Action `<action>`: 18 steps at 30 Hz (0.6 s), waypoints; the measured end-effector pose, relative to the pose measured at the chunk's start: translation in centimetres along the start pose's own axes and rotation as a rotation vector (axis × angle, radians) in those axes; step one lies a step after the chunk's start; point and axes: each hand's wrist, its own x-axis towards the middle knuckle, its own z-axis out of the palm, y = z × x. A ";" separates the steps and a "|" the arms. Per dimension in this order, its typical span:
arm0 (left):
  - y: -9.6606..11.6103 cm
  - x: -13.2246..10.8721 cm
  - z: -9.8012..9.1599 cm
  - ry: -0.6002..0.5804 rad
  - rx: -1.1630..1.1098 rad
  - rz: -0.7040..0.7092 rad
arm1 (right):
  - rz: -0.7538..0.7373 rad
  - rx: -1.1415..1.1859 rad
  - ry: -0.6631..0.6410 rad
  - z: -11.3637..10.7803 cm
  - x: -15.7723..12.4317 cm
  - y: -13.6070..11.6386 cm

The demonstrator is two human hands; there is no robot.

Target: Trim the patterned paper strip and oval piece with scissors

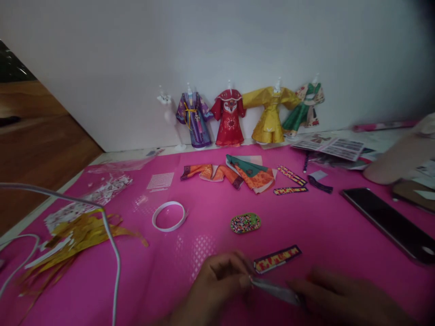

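Note:
At the bottom centre, my left hand (220, 278) is closed in a pinch on something too small and blurred to make out. My right hand (336, 292), smeared by motion, grips a pointed silver metal tool (275, 290); whether it is tweezers or scissors does not show clearly. The tool's tip meets the fingertips of my left hand. Just beyond lies a patterned red and yellow strip with a dark border (277, 259). Farther up sits an oval tray of small coloured beads (245, 223).
A white ring of tape (169, 216) lies left, near yellow fabric scraps (81, 235) and a white cable (110, 240). Orange and green fabric pieces (251, 172) lie behind. A phone (390, 222) rests right. Miniature dresses on stands (229, 117) line the wall.

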 end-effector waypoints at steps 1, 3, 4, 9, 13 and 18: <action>0.0 0.0 -0.1 -0.004 0.036 0.022 | 0.003 0.008 -0.013 0.0 -0.1 0.1; 0.2 0.0 -0.3 -0.019 0.129 0.088 | -0.002 0.007 -0.072 -0.1 -0.3 0.3; 0.3 0.0 -0.4 -0.024 0.178 0.121 | 0.001 -0.002 -0.091 -0.3 -0.3 0.4; 0.9 0.0 -0.5 -0.014 0.354 0.227 | -0.117 -0.047 -0.074 -1.3 0.0 0.4; 0.9 -0.1 -0.4 -0.011 0.403 0.258 | -0.159 -0.086 -0.053 -1.6 0.4 0.1; 1.0 -0.2 -0.3 -0.001 0.419 0.246 | -0.147 -0.102 -0.034 -1.6 0.4 -0.2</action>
